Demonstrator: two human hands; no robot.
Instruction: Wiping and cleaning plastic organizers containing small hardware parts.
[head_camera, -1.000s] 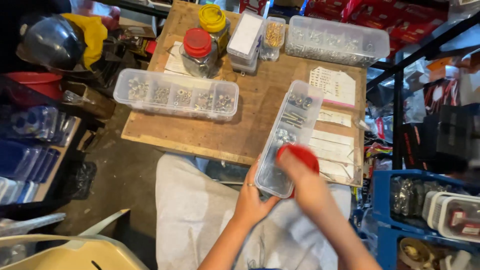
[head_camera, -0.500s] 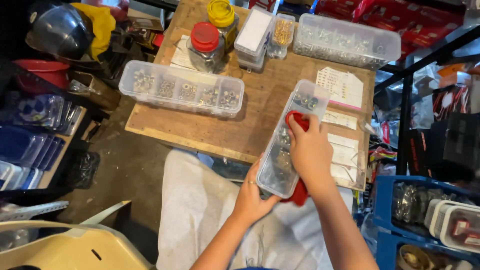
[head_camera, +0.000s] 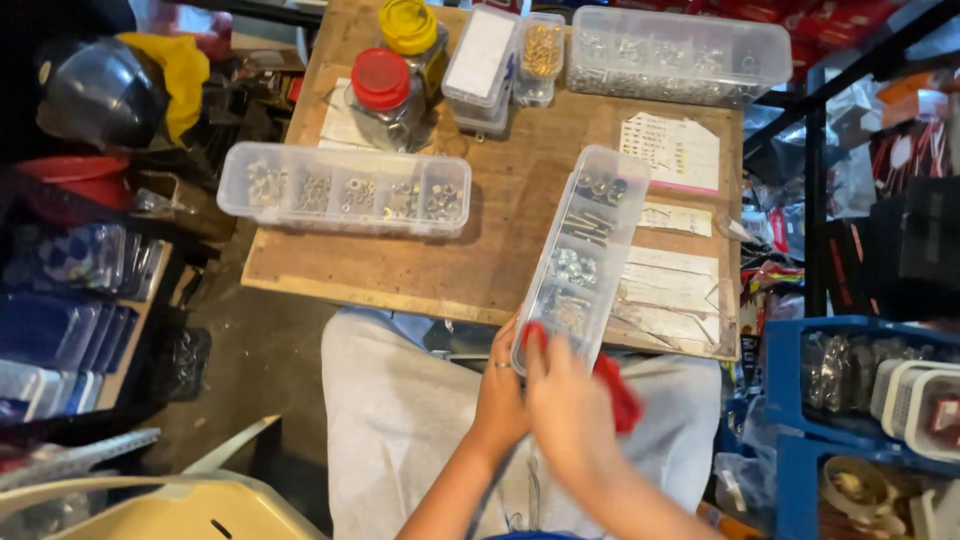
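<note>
Left hand (head_camera: 500, 395) grips the clear organizer box (head_camera: 582, 255) overhanging the table edge (head_camera: 400, 300); right hand (head_camera: 570, 410) clutches a red cloth (head_camera: 620, 395).

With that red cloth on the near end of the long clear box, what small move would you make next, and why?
Probably sweep the red cloth up the lid toward the far end. The right hand presses it at the near end of the clear box, the left hand steadies that end, and the rest of the lid lies uncovered.

arms: bare, no sleeves | left hand (head_camera: 500, 395): ring (one finger) | legs: light grey trousers
</note>
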